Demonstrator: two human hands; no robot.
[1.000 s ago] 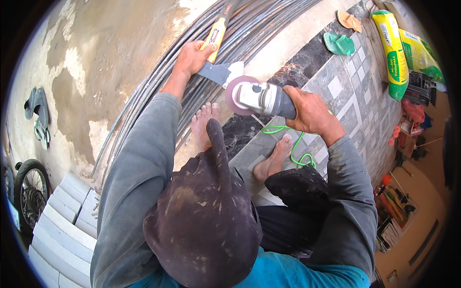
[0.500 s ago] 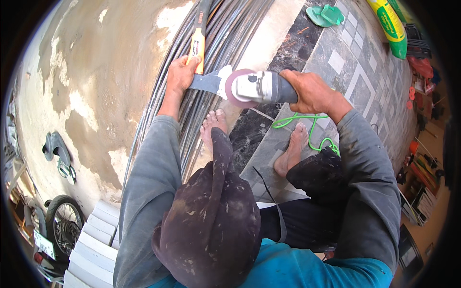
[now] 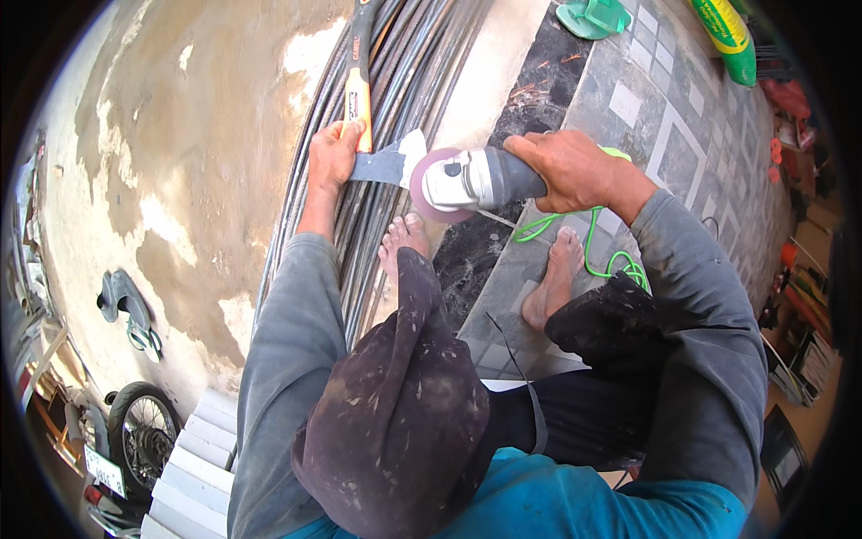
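Note:
My left hand (image 3: 332, 160) is closed round an axe (image 3: 357, 94) where its yellow-orange and black handle meets the head. The handle points away from me, and the dark blade (image 3: 381, 167) flares to the right, ending in a bright, bare edge. In my right hand (image 3: 579, 172) is an angle grinder (image 3: 465, 180), gripped by its dark body. Its pinkish disc (image 3: 419, 190) lies close beside the lower part of the blade's edge; whether they touch I cannot tell. A bright green cord (image 3: 594, 242) trails below the right hand.
Long dark rods (image 3: 310, 202) lie bundled beneath the axe. My bare feet (image 3: 402, 241) rest either side of a dark stone strip (image 3: 471, 256). Green sandals (image 3: 593, 16) lie far ahead, a green-yellow sack (image 3: 725, 40) far right. Light grey slabs (image 3: 199, 467) and a motorcycle wheel (image 3: 144, 429) stand near left.
The grinder has shifted left and a little nearer to me, its disc now lower along the blade's edge. The axe has moved slightly left. Both hands keep their holds.

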